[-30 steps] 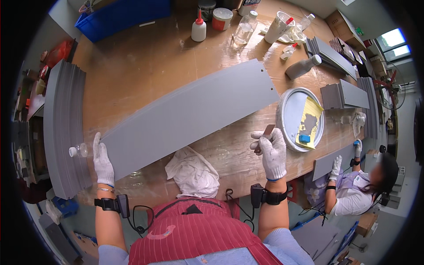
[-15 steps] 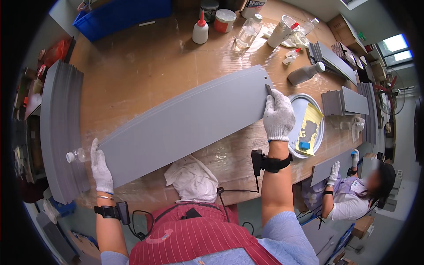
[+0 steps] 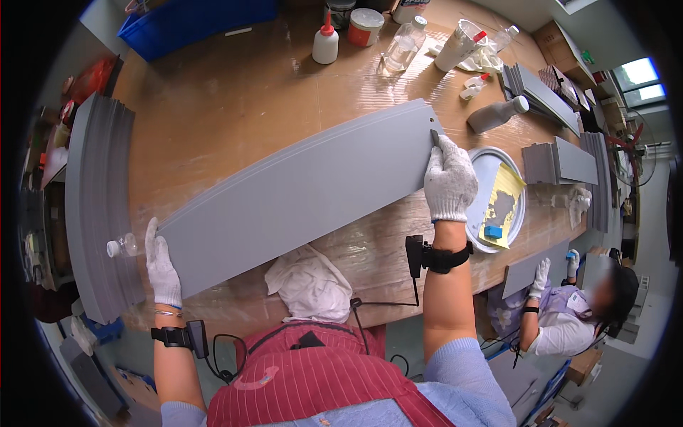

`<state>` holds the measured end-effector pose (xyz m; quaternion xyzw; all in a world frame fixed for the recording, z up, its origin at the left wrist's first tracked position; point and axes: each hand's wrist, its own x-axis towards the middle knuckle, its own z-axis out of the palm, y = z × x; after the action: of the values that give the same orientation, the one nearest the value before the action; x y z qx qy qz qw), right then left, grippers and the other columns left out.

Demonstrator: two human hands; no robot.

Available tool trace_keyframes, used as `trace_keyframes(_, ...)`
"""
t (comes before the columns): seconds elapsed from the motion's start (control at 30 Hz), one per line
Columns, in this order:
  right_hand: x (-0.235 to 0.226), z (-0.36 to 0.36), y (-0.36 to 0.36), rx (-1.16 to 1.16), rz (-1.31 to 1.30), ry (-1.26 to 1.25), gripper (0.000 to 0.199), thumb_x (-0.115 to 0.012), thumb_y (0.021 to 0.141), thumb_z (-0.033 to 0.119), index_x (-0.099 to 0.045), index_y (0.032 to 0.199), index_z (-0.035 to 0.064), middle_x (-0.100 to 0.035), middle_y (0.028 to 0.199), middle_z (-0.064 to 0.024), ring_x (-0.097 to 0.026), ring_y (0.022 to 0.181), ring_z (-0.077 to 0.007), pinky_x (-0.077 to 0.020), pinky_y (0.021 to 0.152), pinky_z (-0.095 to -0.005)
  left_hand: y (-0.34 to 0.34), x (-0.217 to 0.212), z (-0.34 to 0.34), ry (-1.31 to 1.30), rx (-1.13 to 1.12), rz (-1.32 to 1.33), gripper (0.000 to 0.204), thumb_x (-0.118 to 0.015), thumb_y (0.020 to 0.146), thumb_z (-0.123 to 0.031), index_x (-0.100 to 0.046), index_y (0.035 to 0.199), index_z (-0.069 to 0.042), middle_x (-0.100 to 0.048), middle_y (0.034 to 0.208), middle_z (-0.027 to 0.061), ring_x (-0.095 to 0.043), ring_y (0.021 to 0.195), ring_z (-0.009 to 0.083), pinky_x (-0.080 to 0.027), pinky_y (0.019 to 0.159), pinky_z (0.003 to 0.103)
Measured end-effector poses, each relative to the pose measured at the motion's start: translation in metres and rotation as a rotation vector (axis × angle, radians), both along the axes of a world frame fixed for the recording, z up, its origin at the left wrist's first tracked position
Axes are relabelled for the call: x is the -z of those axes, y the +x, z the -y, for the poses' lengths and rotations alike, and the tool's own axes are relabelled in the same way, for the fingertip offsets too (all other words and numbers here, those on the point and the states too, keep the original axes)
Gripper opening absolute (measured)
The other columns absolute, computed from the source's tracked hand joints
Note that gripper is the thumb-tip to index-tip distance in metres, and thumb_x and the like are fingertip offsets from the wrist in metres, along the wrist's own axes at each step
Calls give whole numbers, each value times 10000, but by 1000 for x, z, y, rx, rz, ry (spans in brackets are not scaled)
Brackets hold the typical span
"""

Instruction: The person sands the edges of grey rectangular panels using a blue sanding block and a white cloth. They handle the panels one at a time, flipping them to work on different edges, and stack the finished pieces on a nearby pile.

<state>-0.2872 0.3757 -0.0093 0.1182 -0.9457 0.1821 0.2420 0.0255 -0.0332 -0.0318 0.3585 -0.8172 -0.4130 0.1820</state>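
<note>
A long grey panel [image 3: 299, 199] lies slantwise across the table before me; thin parallel lines run along its curved far edge. At its left end rests my left hand [image 3: 163, 267], in a white knitted glove, fingers stretched out along the edge. My right hand [image 3: 450, 181], gloved too, is closed at the right end. Between its fingertips is a small dark flat piece [image 3: 435, 136], touching the panel's end beneath a small hole; its kind I cannot make out. Just right of that hand is a round grey lid [image 3: 477, 238] bearing a smeared yellow sheet [image 3: 510, 186] and a small blue block [image 3: 492, 232].
Stacked grey panels stand left [image 3: 99, 206] and right [image 3: 558, 162]. A white cloth [image 3: 309, 285] lies near me. Bottles, including a red-tipped one [image 3: 325, 46] and a grey one [image 3: 498, 115], stand at the back near a blue bin [image 3: 196, 28]. A co-worker [image 3: 569, 313] is at right.
The view has shifted slightly. My right hand stays at the panel's right end with the dark piece, and my left hand stays at the other end.
</note>
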Motion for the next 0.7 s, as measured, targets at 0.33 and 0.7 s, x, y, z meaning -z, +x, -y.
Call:
trace_keyframes(0.33,-21,109,133,-780,191,98,315,-660,811,136,-667,1125,148,-587,727,-47,-629,619,-241,-498,543,-380,6,7,5,16,14,-69,408,-448,1064,-163,-469,1451,-39,-494,1480,98,-407,1404,218,-279,1188,344)
trace_keyframes(0.7,-22,145,157,-669,202,74,317,-680,807,151,-673,1123,159,-591,717,-46,-631,608,-247,-502,547,-382,7,11,3,29,-7,-117,397,-468,1058,-185,-498,1431,-51,-519,1453,100,-441,1368,221,-303,1169,345)
